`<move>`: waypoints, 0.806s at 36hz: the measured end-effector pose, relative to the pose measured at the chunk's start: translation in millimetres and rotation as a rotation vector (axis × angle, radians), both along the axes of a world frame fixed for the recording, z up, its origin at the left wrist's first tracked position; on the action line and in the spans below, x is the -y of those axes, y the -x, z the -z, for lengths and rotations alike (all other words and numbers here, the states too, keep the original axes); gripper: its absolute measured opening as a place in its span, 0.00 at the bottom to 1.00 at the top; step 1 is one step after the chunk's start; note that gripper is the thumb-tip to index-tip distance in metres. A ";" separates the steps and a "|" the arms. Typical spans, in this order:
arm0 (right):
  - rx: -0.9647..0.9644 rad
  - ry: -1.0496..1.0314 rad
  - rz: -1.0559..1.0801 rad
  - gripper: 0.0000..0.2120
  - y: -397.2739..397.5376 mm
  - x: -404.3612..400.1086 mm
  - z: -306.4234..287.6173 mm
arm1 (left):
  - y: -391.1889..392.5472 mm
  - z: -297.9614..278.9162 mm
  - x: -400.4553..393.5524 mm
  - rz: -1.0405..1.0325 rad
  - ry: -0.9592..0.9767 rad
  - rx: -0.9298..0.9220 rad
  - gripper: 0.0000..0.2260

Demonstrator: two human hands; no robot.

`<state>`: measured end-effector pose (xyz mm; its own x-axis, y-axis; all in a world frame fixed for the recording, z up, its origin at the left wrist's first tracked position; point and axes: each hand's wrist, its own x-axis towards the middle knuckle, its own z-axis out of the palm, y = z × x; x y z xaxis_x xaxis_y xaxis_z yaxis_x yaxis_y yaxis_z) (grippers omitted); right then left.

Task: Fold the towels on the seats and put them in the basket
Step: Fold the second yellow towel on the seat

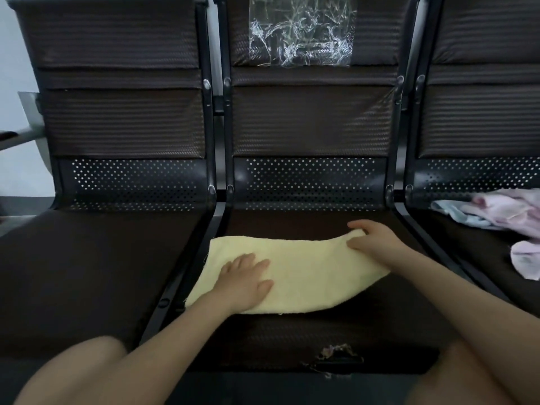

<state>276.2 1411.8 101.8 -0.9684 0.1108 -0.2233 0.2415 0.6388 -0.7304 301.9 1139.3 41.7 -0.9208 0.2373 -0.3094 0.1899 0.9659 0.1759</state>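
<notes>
Pale yellow terry cloth, a folded rectangular towel (295,273), is lying across the dark brown padded middle seat (292,331) of a row of black metal-framed chairs. The left hand (245,277) is resting flat on the towel's left part, its grip spread, fingers straight and fanned, palm pressing the cloth down. The right hand (369,239) is sitting at the towel's far right corner, its grip curling over the edge there: the fingers are lying along the far side of the fold and the thumb is coming over the top, pinching the cloth. Between the two grips the towel is running in a slightly bowed band, its near edge sagging toward the person and its left end reaching the black frame rail just beyond the left grip.

Well off to the right of the right grip, on the neighbouring dark seat (467,244), a crumpled heap of pale pink cloth (514,211) is lying with a light blue cloth (455,213) tucked against its left side, and another pale pink piece (526,258) is sitting nearer the person. Far beyond both grips, a crinkled sheet of clear plastic (301,30) is clinging to the middle backrest. Bare knees are showing at the bottom corners. No basket is visible.
</notes>
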 end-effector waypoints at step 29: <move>0.331 -0.119 -0.341 0.31 10.0 69.3 9.1 | 9.5 -12.6 -8.7 -0.425 -0.882 0.016 0.19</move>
